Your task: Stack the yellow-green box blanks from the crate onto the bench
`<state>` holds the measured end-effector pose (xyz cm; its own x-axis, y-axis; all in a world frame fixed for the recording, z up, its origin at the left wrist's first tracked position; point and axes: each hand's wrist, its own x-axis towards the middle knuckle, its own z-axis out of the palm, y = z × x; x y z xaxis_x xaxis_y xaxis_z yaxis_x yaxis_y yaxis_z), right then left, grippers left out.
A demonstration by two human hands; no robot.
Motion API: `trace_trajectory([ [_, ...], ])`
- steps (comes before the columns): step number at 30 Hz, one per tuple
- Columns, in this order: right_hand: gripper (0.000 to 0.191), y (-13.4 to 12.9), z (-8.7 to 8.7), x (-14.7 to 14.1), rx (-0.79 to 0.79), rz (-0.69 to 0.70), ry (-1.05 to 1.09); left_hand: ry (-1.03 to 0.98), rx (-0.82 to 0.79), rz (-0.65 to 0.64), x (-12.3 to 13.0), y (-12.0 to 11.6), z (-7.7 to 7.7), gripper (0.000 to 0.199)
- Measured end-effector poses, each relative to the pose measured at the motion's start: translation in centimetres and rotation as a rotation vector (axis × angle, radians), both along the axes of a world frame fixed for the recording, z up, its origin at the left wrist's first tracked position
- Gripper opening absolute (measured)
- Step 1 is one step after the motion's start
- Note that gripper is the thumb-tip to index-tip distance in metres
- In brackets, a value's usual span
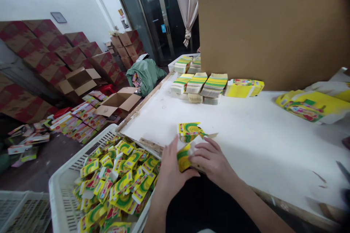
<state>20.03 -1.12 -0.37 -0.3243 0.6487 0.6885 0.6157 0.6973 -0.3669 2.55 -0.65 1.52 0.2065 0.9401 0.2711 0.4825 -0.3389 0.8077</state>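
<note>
At the near edge of the white table, my left hand (172,171) is closed around one side of a small yellow and green carton (183,158), its thumb underneath. My right hand (212,158) has its fingers bent over the carton's white end flap, gripping it from the other side. Just beyond lies another small printed carton (190,130), flat on the tabletop, with a pale flap sticking out to the right. To the left, beside my left hand, a white plastic basket (61,189) holds many folded yellow cartons (125,185).
Stacks of flat cartons (214,85) stand along the far side of the table (246,127), before a large brown cardboard sheet (268,29). Loose yellow carton sheets (308,107) lie at right. Open boxes (120,102), a green sack (149,74) and piled boxes (41,47) occupy the floor.
</note>
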Motion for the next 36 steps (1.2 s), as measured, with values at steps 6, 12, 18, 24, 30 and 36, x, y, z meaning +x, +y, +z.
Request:
trace_trajectory([
  [6,0.063,-0.8,-0.7,-2.2,-0.346,-0.175,0.702,0.046,-0.145,-0.043,1.9,-1.3,-0.5,0.056],
  [12,0.087,-0.4,-1.5,-3.3,-0.937,0.005,1.328,0.138,-0.004,-0.025,2.0,-2.1,-2.1,0.076],
  [18,0.105,-0.3,-2.5,-4.5,-0.759,-0.2,1.433,0.105,0.079,-0.029,2.6,-1.8,-3.4,0.05],
  [24,0.043,-0.8,-3.0,-3.6,-0.831,0.058,0.851,0.089,-0.071,-0.076,2.1,-1.1,-3.4,0.052],
  [30,0.069,-2.2,-1.6,-2.6,-0.661,0.199,0.29,-0.051,-0.007,-0.204,1.2,-0.5,-4.8,0.044],
  [36,0.049,-0.9,-3.3,-2.1,-0.593,-0.044,0.606,-0.121,0.047,0.223,1.3,-0.8,-4.0,0.073],
])
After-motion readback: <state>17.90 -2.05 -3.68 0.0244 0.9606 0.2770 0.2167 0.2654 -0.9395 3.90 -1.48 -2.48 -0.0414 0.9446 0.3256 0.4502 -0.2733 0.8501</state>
